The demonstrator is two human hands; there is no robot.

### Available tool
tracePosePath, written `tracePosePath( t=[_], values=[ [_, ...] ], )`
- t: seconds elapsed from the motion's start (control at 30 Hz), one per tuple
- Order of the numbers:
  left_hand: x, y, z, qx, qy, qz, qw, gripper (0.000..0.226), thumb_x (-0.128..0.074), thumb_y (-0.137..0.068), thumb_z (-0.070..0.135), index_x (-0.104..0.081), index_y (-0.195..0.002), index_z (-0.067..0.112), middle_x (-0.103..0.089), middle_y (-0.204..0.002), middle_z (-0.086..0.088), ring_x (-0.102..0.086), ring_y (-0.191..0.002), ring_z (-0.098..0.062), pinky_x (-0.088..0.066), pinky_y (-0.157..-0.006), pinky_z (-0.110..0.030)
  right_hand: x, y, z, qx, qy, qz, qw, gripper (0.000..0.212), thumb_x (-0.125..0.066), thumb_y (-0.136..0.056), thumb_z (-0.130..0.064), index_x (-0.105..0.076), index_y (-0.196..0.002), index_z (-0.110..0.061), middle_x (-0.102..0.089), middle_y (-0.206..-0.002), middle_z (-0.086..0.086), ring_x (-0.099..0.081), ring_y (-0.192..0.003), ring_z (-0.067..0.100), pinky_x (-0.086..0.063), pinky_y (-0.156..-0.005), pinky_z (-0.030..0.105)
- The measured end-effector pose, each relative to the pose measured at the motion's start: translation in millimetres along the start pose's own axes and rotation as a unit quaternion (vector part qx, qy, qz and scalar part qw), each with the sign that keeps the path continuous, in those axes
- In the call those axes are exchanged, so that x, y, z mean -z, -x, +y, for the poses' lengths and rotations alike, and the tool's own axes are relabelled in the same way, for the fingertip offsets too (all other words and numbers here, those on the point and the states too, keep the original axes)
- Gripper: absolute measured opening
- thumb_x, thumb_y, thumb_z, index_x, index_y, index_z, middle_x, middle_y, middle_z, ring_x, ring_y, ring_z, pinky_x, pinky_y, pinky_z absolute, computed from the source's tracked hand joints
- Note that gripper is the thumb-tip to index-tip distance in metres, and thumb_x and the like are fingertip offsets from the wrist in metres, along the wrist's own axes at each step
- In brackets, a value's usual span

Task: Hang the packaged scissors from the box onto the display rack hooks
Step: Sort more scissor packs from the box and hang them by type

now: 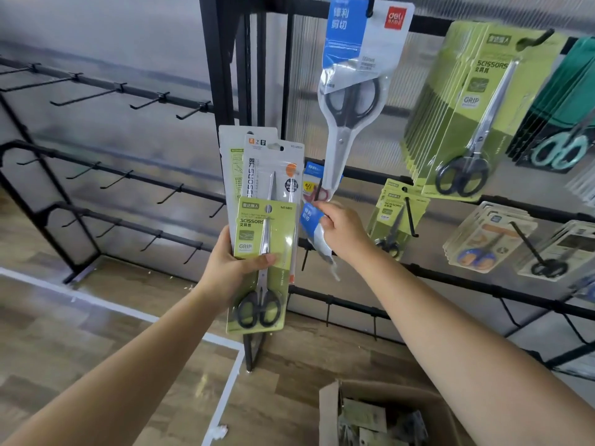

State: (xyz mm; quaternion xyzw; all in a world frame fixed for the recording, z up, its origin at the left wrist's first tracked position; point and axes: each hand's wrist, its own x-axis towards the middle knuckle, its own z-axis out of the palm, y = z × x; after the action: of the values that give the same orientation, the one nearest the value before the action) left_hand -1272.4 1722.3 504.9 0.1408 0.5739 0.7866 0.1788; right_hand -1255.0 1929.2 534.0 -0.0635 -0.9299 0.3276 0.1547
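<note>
1. Cardboard box (331, 410), lower right of frame, with more packs inside.
2. Left hand (236, 268), frame centre: thumb and fingers clamped round fanned scissor packs (262, 220); long axes upright, hang-holes up, handles down.
3. Right hand (343, 228) pinching blue-white pack (314, 233) beside a rack hook (304, 257), slanted.
4. Could miss the hook and drop; fan may slip.

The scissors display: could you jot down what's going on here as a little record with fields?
left hand: the left hand grips a fan of scissor packs, a green one in front
right hand: the right hand pinches a blue-and-white pack near a hook
rack: the black rack holds green packs at the right and one big blue pack up top
box: the cardboard box sits on the floor, packs inside
</note>
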Motion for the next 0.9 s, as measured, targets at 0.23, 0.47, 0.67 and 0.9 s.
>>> tracePosePath(
  t=[0.23, 0.47, 0.67, 0.9],
  values=[
    [4.9, -3.6, 0.0, 0.006, -0.018, 0.004, 1.000, 0.061, -0.078, -0.054, 0.001, -0.053, -0.107, 0.018, -0.073, -0.093, 0.000, -0.071, -0.084, -0.017, -0.056, -0.063, -0.023, -10.3, -14.3, -6.6, 0.004, -0.031, 0.039, 0.999, 0.027, -0.053, -0.089, 0.008, -0.065, -0.112, 0.002, -0.062, -0.106, 0.021, -0.053, -0.109, 0.034, -0.043, -0.093, 0.037],
    [10.5, -5.2, 1.5, 0.007, -0.024, -0.003, 1.000, 0.062, -0.077, -0.056, -0.001, -0.051, -0.109, 0.018, -0.074, -0.090, 0.003, -0.071, -0.082, -0.014, -0.055, -0.062, -0.022, -12.0, -21.4, -5.5, -0.035, -0.056, 0.072, 0.995, 0.026, -0.051, -0.089, 0.009, -0.067, -0.108, 0.003, -0.064, -0.102, 0.021, -0.054, -0.109, 0.031, -0.042, -0.097, 0.032],
    [11.2, -9.7, -0.5, 0.010, -0.018, -0.007, 1.000, 0.061, -0.077, -0.057, -0.002, -0.051, -0.109, 0.019, -0.073, -0.093, 0.000, -0.071, -0.086, -0.017, -0.056, -0.064, -0.026, -7.1, -35.4, -1.4, -0.194, -0.236, 0.066, 0.950, 0.027, -0.050, -0.089, 0.008, -0.070, -0.102, -0.004, -0.060, -0.107, 0.003, -0.051, -0.080, 0.003, -0.043, -0.055, 0.002],
    [10.0, -21.7, -4.5, 0.013, -0.037, 0.005, 0.999, 0.063, -0.079, -0.060, -0.004, -0.052, -0.110, 0.021, -0.073, -0.097, 0.001, -0.070, -0.092, -0.020, -0.057, -0.070, -0.031, -13.5, -64.6, 10.1, -0.217, -0.192, 0.113, 0.950, 0.021, -0.062, -0.088, -0.006, -0.070, -0.107, -0.006, -0.064, -0.116, 0.009, -0.054, -0.095, 0.014, -0.043, -0.072, 0.015]
  ],
)
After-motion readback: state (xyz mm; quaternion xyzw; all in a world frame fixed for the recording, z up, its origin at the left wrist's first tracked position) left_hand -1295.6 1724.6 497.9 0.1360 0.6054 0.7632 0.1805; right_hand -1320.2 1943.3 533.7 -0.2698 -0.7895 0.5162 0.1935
